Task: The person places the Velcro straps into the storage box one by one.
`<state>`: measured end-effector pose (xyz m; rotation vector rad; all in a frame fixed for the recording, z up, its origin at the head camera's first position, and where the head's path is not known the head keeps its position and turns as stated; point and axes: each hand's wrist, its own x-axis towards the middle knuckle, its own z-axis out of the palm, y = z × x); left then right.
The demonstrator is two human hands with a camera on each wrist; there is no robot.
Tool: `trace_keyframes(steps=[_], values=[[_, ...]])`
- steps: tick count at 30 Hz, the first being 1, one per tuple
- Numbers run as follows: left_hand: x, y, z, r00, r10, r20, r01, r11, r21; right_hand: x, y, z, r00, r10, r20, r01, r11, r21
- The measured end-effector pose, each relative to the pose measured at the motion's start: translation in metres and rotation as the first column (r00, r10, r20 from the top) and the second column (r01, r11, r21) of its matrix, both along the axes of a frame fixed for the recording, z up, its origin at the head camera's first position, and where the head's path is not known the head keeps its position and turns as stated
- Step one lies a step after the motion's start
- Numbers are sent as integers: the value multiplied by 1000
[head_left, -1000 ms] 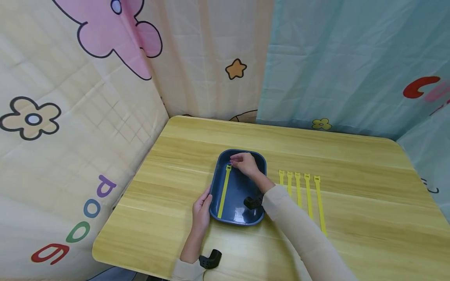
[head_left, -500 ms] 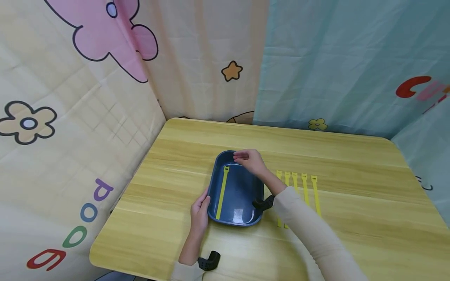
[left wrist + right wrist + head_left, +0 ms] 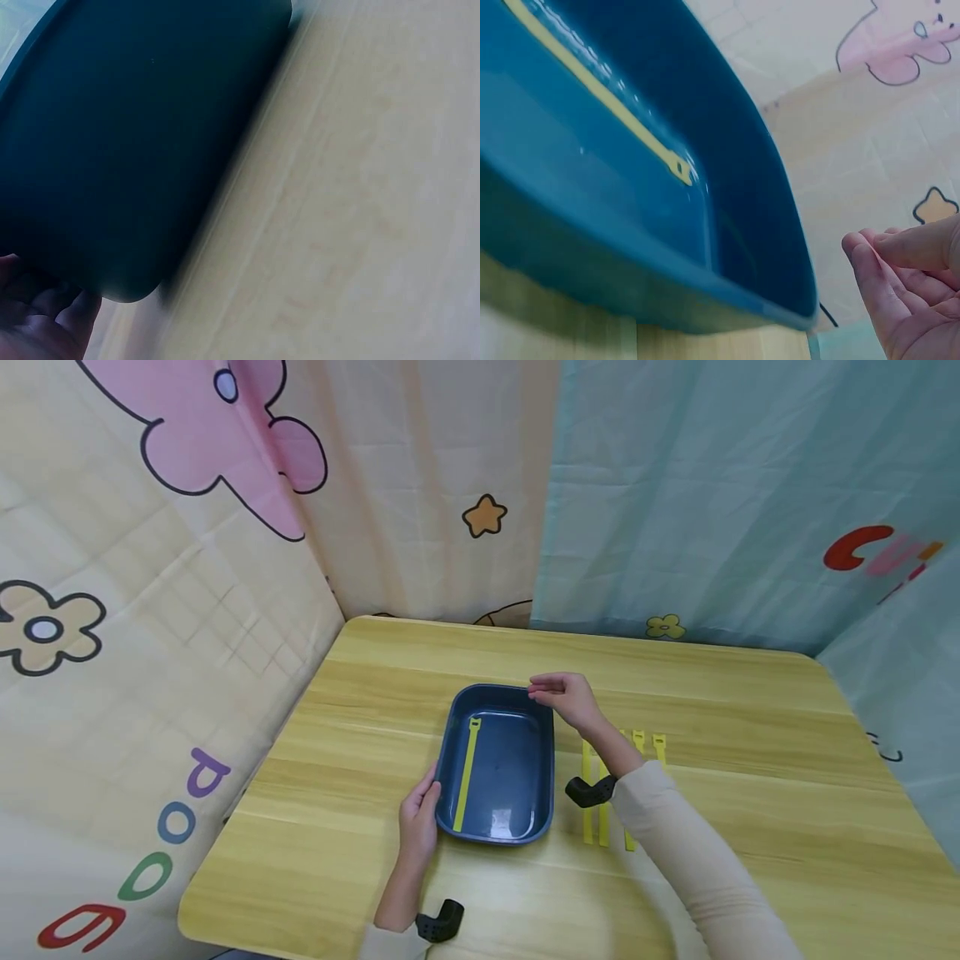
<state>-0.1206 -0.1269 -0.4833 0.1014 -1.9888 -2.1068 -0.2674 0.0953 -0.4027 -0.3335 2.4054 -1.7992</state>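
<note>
A deep blue tray (image 3: 495, 760) stands on the table in the head view. Lengthwise near its left wall lies one yellow cable strap (image 3: 467, 774), its slotted head at the far end. My left hand (image 3: 418, 818) holds the tray by its left side, thumb at the rim. In the left wrist view, its fingers (image 3: 56, 315) meet a lower corner of the tray. My right hand (image 3: 567, 697) hovers by the far right corner of the tray. Thumb and fingers lie close together with nothing between them, as the right wrist view shows.
Several more yellow straps (image 3: 587, 818) lie side by side on the wooden table (image 3: 315, 777), right of the tray and partly hidden under my right forearm. Printed curtains (image 3: 420, 527) hang behind the table and to its left. Each wrist wears a black camera mount (image 3: 441, 921).
My right hand has risen from inside the tray and moved right, past its far right corner. The strap stays lying in the tray, and my left hand keeps its hold.
</note>
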Motion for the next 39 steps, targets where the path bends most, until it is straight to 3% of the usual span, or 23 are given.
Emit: trace_keyframes(steps=[7,16,22,24,32,39], values=[[1,-1,-1,1000,1,19,-1,1000,-5,-3,19,-6,999,-40,-27,41,999,20],[0,-2,-2,1000,2,5,-2,1000,-27,-6,39,-16,990,-67,-126,85,987,140],[1,-1,2,1000,5,17,-4,1000,-26,-5,50,-29,987,-67,-143,98,971,218],[1,-2,-1,1000,8,10,-8,999,-31,-5,53,-33,988,-69,-138,101,965,241],[1,-1,-1,1000,6,4,-6,1000,-13,-3,65,-47,992,-58,-113,96,921,376],[2,1,8,1000,-4,20,3,999,43,-4,77,-59,987,48,-153,45,831,554]])
